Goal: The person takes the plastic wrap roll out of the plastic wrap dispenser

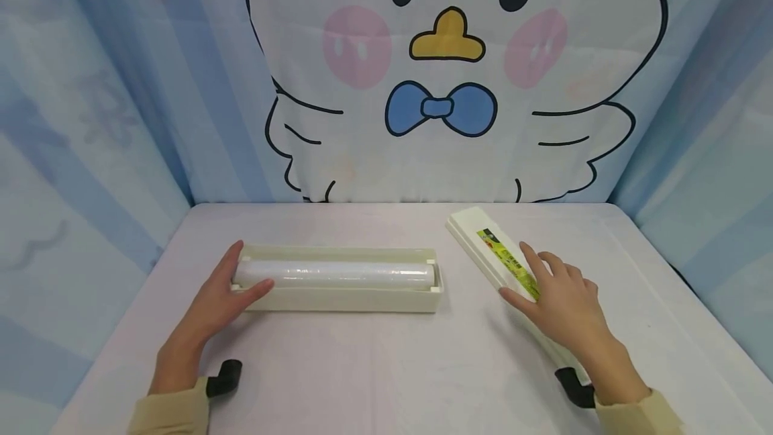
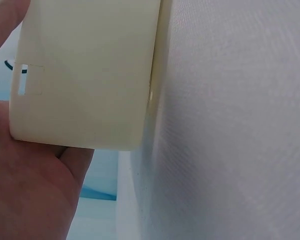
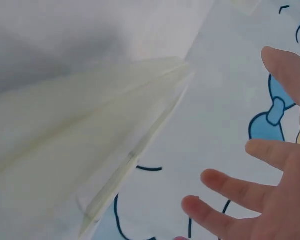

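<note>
A long cream plastic box (image 1: 344, 299) stands on the table with a roll of cling film (image 1: 344, 275) lying in it. My left hand (image 1: 220, 304) grips the box's left end, thumb over the front edge and fingers around the back. The left wrist view shows the end wall (image 2: 85, 80) of the box against the palm. To the right lies the long cream lid (image 1: 474, 230), set at a slant, with a yellow-green label (image 1: 510, 262). Over the lid hovers my right hand (image 1: 564, 301), its fingers spread apart; in the right wrist view the lid (image 3: 90, 120) is apart from the fingertips (image 3: 195, 205).
A white cloth covers the table (image 1: 362, 374). Behind it hangs a curtain (image 1: 441, 166) with a cartoon figure, and blue-white curtains (image 1: 90, 153) close off both sides. Black curved pieces (image 1: 225, 378) stick out at both sleeves.
</note>
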Action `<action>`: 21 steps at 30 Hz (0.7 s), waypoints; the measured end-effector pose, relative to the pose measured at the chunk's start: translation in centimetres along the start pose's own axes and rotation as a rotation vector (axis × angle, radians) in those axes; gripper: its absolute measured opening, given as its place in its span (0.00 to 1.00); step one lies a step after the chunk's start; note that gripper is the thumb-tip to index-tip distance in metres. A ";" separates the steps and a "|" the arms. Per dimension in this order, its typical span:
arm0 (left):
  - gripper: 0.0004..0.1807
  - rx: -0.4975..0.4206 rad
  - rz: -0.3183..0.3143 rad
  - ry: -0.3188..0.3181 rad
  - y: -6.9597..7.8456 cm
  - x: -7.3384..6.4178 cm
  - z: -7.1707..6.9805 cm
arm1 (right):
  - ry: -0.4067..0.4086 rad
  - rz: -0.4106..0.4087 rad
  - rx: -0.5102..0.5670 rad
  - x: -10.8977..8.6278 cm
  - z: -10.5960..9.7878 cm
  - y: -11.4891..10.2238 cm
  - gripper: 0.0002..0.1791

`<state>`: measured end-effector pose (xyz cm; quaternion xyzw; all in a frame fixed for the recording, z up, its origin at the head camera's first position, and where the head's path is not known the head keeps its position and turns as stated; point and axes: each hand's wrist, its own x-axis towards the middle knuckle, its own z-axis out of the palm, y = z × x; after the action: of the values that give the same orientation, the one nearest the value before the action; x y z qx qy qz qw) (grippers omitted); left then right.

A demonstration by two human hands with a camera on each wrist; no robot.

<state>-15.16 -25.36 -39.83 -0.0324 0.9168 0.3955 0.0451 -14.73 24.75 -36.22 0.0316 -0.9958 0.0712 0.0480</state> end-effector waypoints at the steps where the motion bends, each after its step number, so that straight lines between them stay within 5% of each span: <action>1: 0.62 -0.002 0.000 0.000 0.0 0.0 0.0 | 0.013 -0.012 0.008 0.1 0.0 -0.4 0.50; 21: 0.62 0.011 -0.002 0.007 0.1 -0.1 0.0 | 0.118 -0.189 0.112 1.7 0.3 -4.6 0.44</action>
<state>-15.03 -25.27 -39.79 -0.0347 0.9190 0.3904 0.0426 -16.09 20.10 -35.73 0.1239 -0.9783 0.1235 0.1111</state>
